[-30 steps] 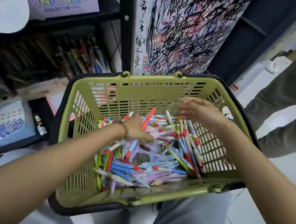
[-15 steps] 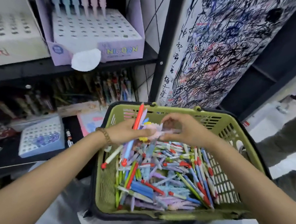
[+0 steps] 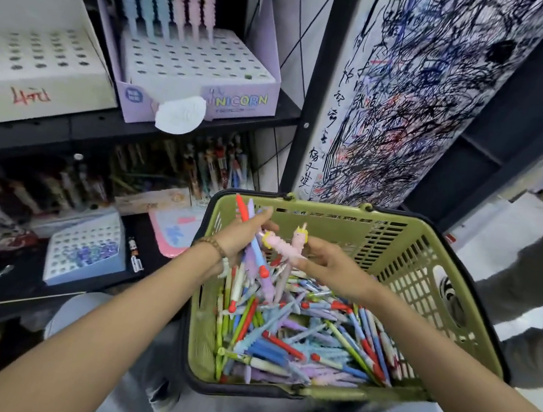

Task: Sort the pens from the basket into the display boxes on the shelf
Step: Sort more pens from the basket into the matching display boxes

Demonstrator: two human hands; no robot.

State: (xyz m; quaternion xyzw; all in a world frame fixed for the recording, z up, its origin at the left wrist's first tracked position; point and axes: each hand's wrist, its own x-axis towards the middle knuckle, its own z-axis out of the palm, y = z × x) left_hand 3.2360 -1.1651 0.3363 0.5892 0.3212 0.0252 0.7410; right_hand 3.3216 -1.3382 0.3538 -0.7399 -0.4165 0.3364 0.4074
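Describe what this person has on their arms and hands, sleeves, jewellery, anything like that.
Both arms are bare as far as the frame shows, with no sleeves in view. A brownish beaded bracelet sits at the wrist of the left hand. The right hand and its wrist show no watch, band or glove.

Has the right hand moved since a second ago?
Yes. Against the basket rim, the right hand has risen off the pens, holding a pink pen.

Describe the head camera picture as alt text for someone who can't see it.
Two hands sort pens over a green basket full of mixed pens: the left hand grips a bunch, the right hand pinches pink pens. On the shelf up left, a purple display box holds six pens in its back row.
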